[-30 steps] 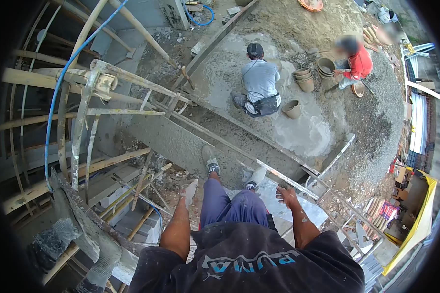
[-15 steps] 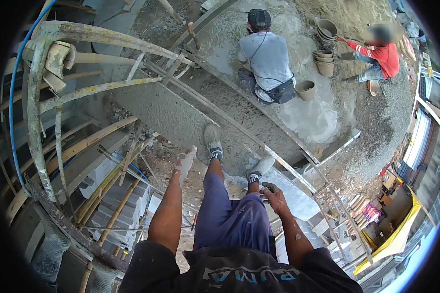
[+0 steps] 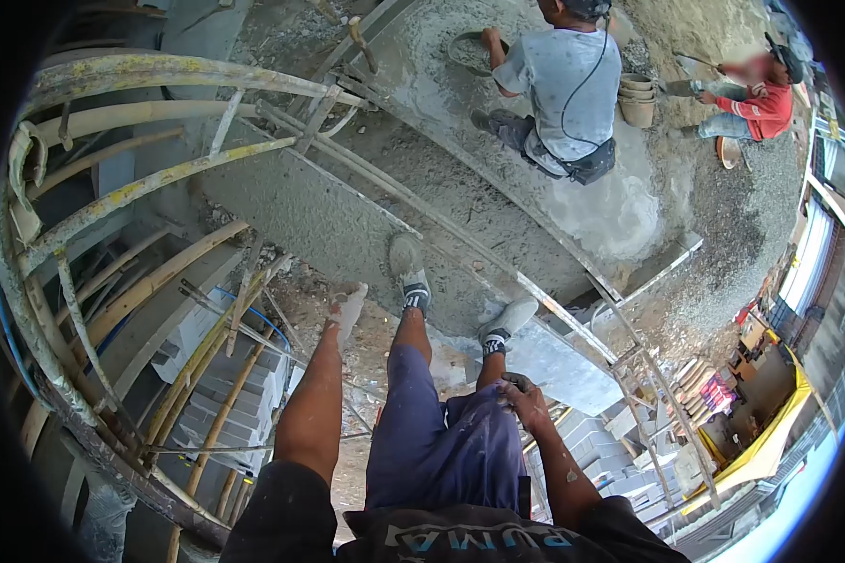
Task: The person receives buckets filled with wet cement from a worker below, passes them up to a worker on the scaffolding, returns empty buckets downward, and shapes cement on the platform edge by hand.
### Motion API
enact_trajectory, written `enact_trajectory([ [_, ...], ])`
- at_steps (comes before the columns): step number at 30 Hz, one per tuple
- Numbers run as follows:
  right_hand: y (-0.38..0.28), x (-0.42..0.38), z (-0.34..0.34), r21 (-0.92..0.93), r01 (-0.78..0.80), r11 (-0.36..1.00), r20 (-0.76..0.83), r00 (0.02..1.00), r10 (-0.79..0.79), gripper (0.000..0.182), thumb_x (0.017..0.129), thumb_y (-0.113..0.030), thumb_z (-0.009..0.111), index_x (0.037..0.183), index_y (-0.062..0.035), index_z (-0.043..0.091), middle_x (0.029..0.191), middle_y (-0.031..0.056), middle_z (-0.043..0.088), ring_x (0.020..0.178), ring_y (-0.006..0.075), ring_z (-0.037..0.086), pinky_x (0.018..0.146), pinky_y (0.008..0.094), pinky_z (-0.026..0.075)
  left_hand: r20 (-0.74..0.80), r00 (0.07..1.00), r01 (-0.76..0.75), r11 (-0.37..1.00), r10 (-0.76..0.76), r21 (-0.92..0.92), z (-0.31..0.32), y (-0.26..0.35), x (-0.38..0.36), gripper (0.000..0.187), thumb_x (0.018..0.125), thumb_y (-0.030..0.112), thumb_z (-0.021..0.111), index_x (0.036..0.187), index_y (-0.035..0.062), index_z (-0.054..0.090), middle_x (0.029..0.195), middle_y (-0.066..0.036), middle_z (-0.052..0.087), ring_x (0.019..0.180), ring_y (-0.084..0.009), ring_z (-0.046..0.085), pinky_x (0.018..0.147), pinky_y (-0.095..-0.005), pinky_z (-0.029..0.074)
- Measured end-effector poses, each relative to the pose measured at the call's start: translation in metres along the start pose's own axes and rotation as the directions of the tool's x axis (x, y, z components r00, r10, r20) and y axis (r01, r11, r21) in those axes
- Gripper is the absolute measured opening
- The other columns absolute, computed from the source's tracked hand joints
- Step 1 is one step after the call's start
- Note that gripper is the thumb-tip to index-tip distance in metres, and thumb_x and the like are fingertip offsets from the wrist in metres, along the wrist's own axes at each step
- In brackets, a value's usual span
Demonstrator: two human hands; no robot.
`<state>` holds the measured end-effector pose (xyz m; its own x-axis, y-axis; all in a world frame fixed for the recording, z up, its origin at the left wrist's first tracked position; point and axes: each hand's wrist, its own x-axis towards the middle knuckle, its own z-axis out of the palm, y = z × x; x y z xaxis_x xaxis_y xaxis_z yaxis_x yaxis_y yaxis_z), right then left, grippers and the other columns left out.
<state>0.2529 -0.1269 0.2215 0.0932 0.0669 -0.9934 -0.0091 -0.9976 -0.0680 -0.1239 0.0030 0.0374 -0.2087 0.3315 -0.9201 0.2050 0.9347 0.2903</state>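
Note:
My left hand [image 3: 347, 308], coated in pale grey cement, hangs over the rubble edge beside the wet concrete strip [image 3: 300, 206]. Its fingers look loosely stretched, with nothing visible in them. By my right thigh, my right hand [image 3: 528, 405] is closed, its dark, dirty fingers curled against the purple shorts [image 3: 474, 441]. Whatever those fingers may hold is hidden. One grey-caked shoe [image 3: 407, 258] rests on the concrete strip, the other shoe [image 3: 510, 317] beside a pale flat slab [image 3: 568, 366].
Bamboo poles [image 3: 174, 174] curve along the left. A long rail [image 3: 460, 249] crosses ahead. A co-worker in grey [image 3: 568, 98] crouches with a bucket [image 3: 479, 53]; another in red [image 3: 765, 111] sits near stacked buckets [image 3: 637, 101]. Grey blocks [image 3: 225, 413] lie below left.
The co-worker in grey has turned and now grips a tilted bucket. The co-worker in red no longer holds the raised buckets. My view has shifted; both my hands stay nearly in place.

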Motion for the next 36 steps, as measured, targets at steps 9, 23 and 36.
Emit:
enact_trajectory([
  [9,0.035,0.008,0.030,0.214,-0.106,0.971,0.153,0.985,0.074,0.038,0.091,-0.029,0.060,0.117,-0.0013,0.057,0.095,0.0064,0.065,0.076,0.0142,0.063,0.064,0.0263,0.053,0.004,0.886,-0.449,0.854,0.464,0.264,0.057,0.108,0.102,0.049,0.085,0.031,0.069,0.122,0.0020,0.054,0.103,-0.007,0.061,0.093,-0.0165,0.058,0.081,-0.0316,0.048],
  [23,0.075,0.007,0.044,0.216,-0.217,0.952,0.118,0.974,0.196,0.030,0.094,-0.022,0.054,0.118,-0.0029,0.055,0.091,0.0075,0.065,0.074,0.0161,0.064,0.065,0.0284,0.055,0.630,0.465,-0.610,-0.290,0.623,0.737,0.010,0.379,0.124,0.045,0.079,0.020,0.066,0.121,0.0083,0.055,0.112,-0.015,0.060,0.102,-0.0329,0.058,0.086,-0.0425,0.048],
  [36,0.107,-0.011,0.038,0.387,-0.054,0.920,-0.038,0.997,0.074,0.028,0.094,-0.017,0.054,0.115,0.0008,0.056,0.086,0.0097,0.066,0.067,0.0164,0.064,0.061,0.0278,0.055,0.652,0.628,-0.761,0.161,0.426,0.628,-0.007,0.237,-0.016,0.036,0.075,0.035,0.069,0.085,0.0010,0.064,0.071,-0.017,0.065,0.068,-0.0308,0.064,0.063,-0.0428,0.049],
])
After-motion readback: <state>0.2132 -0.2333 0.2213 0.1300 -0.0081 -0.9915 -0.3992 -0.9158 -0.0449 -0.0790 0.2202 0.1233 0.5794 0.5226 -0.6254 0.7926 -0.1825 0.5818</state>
